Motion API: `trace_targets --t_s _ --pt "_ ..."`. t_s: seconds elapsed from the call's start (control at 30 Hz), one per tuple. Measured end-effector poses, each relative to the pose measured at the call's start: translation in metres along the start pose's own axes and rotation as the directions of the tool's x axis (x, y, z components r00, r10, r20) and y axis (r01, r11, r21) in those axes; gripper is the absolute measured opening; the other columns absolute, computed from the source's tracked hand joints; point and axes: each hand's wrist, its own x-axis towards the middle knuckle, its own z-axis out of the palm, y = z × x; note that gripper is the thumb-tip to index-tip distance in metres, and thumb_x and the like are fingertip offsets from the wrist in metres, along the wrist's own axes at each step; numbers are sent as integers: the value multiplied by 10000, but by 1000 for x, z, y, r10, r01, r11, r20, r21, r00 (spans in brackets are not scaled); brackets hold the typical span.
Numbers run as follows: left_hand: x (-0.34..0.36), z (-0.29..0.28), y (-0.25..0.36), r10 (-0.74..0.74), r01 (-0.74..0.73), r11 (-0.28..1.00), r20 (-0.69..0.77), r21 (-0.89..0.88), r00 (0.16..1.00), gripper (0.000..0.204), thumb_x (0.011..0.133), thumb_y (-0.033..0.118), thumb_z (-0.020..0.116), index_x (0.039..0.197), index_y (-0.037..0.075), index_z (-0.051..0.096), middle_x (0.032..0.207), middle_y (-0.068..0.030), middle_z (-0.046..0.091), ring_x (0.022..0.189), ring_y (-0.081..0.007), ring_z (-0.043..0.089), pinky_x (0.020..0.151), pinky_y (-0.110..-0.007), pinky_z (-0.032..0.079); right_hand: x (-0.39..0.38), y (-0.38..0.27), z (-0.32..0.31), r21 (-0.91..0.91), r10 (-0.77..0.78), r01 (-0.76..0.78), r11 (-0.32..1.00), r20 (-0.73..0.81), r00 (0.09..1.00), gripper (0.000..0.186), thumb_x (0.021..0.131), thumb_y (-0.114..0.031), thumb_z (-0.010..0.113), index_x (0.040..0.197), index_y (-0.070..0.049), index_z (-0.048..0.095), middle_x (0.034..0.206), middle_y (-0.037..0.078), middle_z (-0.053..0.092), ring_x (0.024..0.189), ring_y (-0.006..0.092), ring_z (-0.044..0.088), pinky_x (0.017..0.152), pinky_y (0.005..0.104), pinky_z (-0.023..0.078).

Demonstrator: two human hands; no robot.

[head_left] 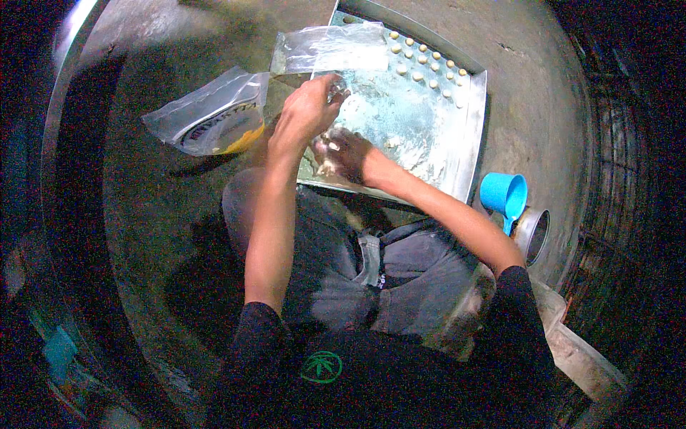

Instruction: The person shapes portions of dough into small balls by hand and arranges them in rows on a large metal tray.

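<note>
A shallow metal tray dusted with white powder lies in front of my knees. My left hand is over its left side, fingers curled in; what they hold, if anything, is hidden. Closer to me, at the tray's near left corner, my right hand is smeared by motion. Pale, dough-like bits show at its fingers, but its grip is unclear. Several small pale balls sit in rows at the far right of the tray. Loose powder is spread near its right side.
A clear plastic bag lies across the tray's far left edge. Left of the tray, a printed bag with something yellow inside rests on the concrete floor. A blue dipper and a round metal tin are at the right.
</note>
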Motion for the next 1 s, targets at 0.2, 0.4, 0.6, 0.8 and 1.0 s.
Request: trace_targets --t_s 0.2,0.4,0.6,0.8,1.0 --pt "1 2 -3 12 -11 1000 -23 24 1000 337 837 216 647 1131 55 602 1066 -192 646 1002 -371 607 853 -435 489 6 -3 24 63 104 -101 993 -60 993 572 802 -124 589 1349 -105 424 1185 223 513 1063 405 511 913 441 454" --pt "4 4 -2 3 -3 1000 -8 1 1000 367 838 218 649 1160 50 594 1095 -198 638 1018 -375 604 866 -430 489 -15 -6 21 91 32 -8 996 -269 963 440 747 -59 609 1176 -8 522 1008 216 560 957 395 537 765 448 499" --pt "3 1 2 -6 6 1000 -1 13 1000 399 828 226 662 1184 59 591 1123 -198 633 1036 -372 605 875 -421 494 -22 -4 -18 89 204 -193 977 -145 968 225 679 12 576 899 58 599 934 256 582 884 428 552 761 455 474" --pt "2 -2 2 -29 30 999 -24 13 999 342 841 240 638 1125 53 607 1067 -203 641 1000 -378 606 853 -448 484 -19 -18 -56 178 178 -125 976 -321 930 360 678 -100 648 1017 17 624 1065 223 589 986 392 549 888 456 455" --pt "4 -6 4 -59 62 998 -74 34 996 350 844 258 638 1130 59 607 1067 -203 645 993 -379 613 848 -442 491 -17 -19 -33 219 199 -126 968 -354 914 334 692 -93 661 1012 0 639 1039 202 595 1011 376 539 908 430 437"
